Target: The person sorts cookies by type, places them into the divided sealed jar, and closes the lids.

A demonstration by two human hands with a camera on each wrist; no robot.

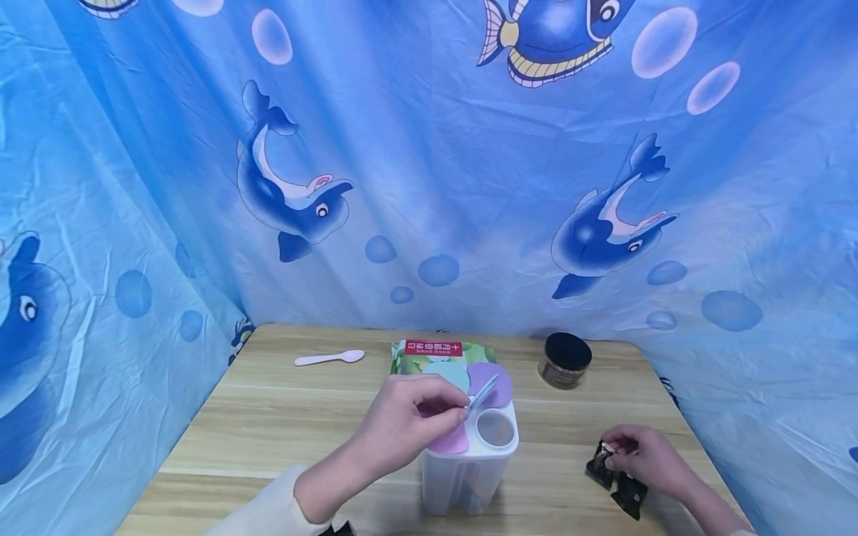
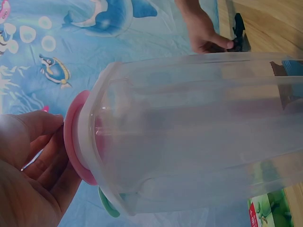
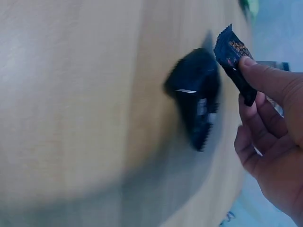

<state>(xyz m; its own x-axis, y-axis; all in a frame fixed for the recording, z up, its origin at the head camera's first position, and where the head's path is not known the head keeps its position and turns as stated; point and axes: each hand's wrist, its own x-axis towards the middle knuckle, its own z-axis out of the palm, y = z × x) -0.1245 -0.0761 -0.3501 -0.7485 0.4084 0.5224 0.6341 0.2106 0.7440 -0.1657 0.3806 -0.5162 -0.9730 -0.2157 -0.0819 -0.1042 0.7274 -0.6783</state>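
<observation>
A clear plastic storage canister [image 1: 462,480] with a white top stands upright on the table. Pink [image 1: 450,441], mint green [image 1: 447,372] and purple [image 1: 489,381] round lids sit on its top, and one round opening [image 1: 496,429] is uncovered. My left hand [image 1: 412,417] pinches a pale blue lid [image 1: 484,391], tilted up beside that opening. My right hand [image 1: 643,458] pinches a small black wrapped packet [image 3: 234,61] between thumb and fingers. A second black packet [image 3: 196,97] lies on the table just below it. Something brown and blue [image 2: 289,80] shows low inside the canister.
Behind the canister lies a green pack with a red label [image 1: 434,348]. A jar with a black lid [image 1: 565,359] stands at the back right, and a pale pink spoon [image 1: 330,358] lies at the back left. A blue curtain [image 1: 429,164] hangs around the table.
</observation>
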